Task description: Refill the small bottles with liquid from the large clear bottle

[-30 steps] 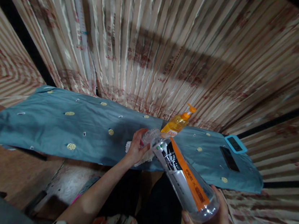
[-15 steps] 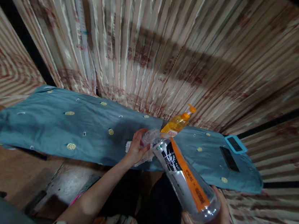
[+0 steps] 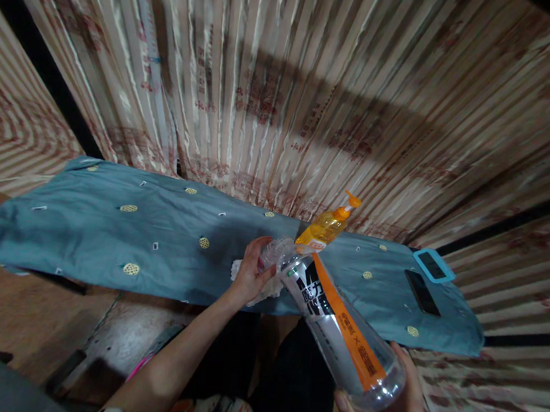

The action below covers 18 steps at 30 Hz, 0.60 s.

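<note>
A large clear plastic bottle (image 3: 340,331) with a silver, black and orange label slants across the view, held over the bench. My right hand (image 3: 393,408) cups its broad base at the lower right, thumb and fingers on either side. At the bottle's narrow, ribbed upper end, my left hand (image 3: 252,273) is closed, and a bit of pinkish red shows by its fingers. Whether that ribbed part is one piece with the bottle is hard to make out. A crumpled white tissue or cloth (image 3: 272,291) lies beneath my left hand. Just behind stands a yellow pump bottle (image 3: 323,228).
The long bench or bed (image 3: 102,228) wears a blue-green cover with pineapple prints. On its right end lie a dark phone (image 3: 422,292) and a light-blue framed device (image 3: 433,265). Striped curtains (image 3: 278,99) hang behind and beside it. A grey object (image 3: 7,387) stands lower left.
</note>
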Tool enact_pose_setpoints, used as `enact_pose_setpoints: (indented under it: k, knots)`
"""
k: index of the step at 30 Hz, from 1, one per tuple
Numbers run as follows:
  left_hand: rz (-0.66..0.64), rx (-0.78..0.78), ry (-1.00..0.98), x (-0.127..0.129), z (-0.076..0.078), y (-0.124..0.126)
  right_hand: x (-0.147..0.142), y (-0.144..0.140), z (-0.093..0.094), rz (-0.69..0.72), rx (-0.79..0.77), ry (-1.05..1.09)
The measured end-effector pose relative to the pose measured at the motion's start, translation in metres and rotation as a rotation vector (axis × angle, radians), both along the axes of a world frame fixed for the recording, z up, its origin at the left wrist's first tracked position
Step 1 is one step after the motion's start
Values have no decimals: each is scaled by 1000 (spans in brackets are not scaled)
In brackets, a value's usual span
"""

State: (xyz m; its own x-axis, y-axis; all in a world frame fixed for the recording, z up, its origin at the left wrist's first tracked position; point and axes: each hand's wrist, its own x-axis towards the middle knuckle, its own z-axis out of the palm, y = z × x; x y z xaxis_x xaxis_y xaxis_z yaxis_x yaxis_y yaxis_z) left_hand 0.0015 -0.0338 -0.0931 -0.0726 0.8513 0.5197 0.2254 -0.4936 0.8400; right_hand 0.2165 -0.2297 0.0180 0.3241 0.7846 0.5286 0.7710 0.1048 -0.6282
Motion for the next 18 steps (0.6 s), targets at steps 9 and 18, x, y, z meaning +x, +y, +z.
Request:
enact_pose_setpoints:
  k: [9,18]
  knots:
    - [-16,-34,10,-2,4,-2,-2,-1,-1,0,-24,106]
    - [-11,-17,11,-1,1,-2,-4,-1,1,-15,-38,122]
